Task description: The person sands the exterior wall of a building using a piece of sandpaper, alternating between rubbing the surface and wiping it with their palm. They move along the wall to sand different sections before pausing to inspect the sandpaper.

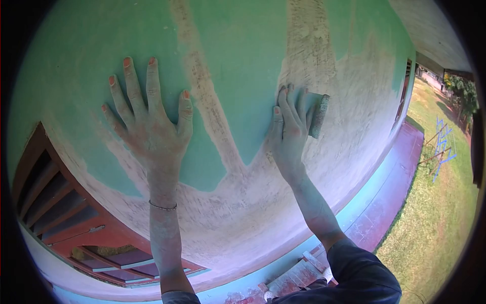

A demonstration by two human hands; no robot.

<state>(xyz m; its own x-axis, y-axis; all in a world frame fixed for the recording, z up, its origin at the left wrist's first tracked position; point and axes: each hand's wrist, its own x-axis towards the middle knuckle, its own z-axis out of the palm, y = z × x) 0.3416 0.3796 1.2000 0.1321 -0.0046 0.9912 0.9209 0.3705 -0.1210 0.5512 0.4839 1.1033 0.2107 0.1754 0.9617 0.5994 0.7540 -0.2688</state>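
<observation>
Green paint covers much of the wall (248, 61), with whitish, worn strips and patches running through it. My left hand (152, 121) lies flat on the green part, fingers spread, holding nothing; a thin bracelet circles its wrist. To the right, my right hand (291, 131) presses a piece of sandpaper (319, 115) against the wall, at the border between green paint and a pale patch. The sheet's speckled edge curls out beyond the fingers, while the rest is under the hand. Pale dust coats both hands and forearms.
A red-brown window frame (76, 228) with slats is set low at the left. Below stands a worn wooden bench (293, 277). A ledge (374, 182) runs along the wall's right side, with grass (425, 213) and a blue rack (443, 147) beyond.
</observation>
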